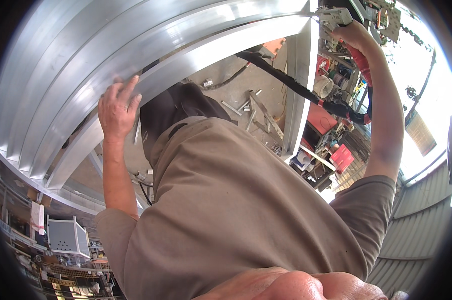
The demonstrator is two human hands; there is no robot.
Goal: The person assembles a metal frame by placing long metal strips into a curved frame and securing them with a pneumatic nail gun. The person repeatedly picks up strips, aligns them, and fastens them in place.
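Observation:
A large panel of shiny metal slats [93,57] spans the upper left, with a broad metal frame rail [201,57] along its near side. My left hand [118,107] lies on the metal beside this rail, fingers apart and holding nothing. At the upper right my right hand [357,44] is closed around a light grey, boxy welding gun [336,17]. The gun's tip points left at the corner where the rail meets an upright metal post [302,75]. A red sleeve [360,65] hangs below the right hand. Glare hides whether the tip touches the metal.
A thick black cable [281,75] crosses behind the post. Metal offcuts [263,112] lie scattered on the floor below. Red boxes [341,158] and cluttered shelves stand at the right. At the lower left is a grey cabinet [68,237]; corrugated wall sheeting [418,220] fills the lower right.

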